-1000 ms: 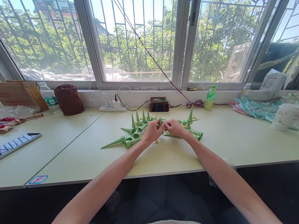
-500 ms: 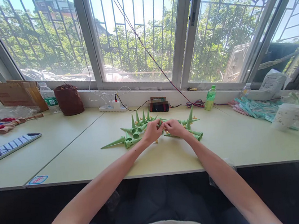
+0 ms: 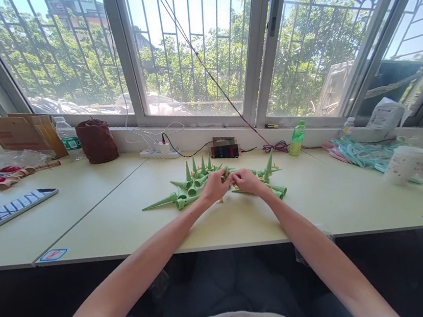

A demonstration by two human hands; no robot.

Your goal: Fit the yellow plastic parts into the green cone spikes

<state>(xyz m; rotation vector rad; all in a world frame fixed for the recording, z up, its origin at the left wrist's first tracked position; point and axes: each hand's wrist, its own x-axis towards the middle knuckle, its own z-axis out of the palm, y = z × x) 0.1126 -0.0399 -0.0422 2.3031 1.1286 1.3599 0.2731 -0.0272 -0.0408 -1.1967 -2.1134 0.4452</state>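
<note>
Head view: hands (image 3: 214, 185) together, left pinching a green cone (image 3: 226, 171), axis upright, tip up; right's (image 3: 247, 181) hold unclear.

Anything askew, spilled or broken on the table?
No spill or breakage visible. Only mild disorder: green plastic cones around the left hand and right hand, some upright, some lying at mixed angles; teal-and-pink pile at right looks jumbled.

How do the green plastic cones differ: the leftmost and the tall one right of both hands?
The leftmost green plastic cone lies sideways, tip leftward; the tall green plastic cone points up, leaning slightly. The leftmost cone is left of the left hand, the tall cone right of the right hand. Both taper to points.
</note>
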